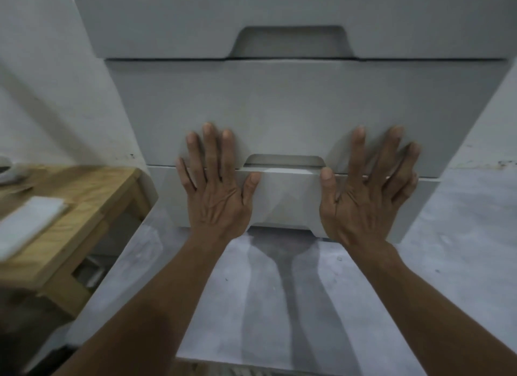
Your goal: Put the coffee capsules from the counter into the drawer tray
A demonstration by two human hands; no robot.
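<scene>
A white cabinet with stacked drawers fills the view. My left hand (215,185) and my right hand (369,188) lie flat, fingers spread, against the lowest drawer front (291,196), with fingertips reaching onto the middle drawer front (279,107). The two hands flank a cut-out handle notch (284,161). All three drawers look closed. Neither hand holds anything. No coffee capsules, counter or drawer tray are visible.
A wooden table (84,208) stands at the left with a white flat object (28,224) on it. The top drawer has its own handle notch (291,41). A pale grey floor (461,236) lies below and to the right of the cabinet.
</scene>
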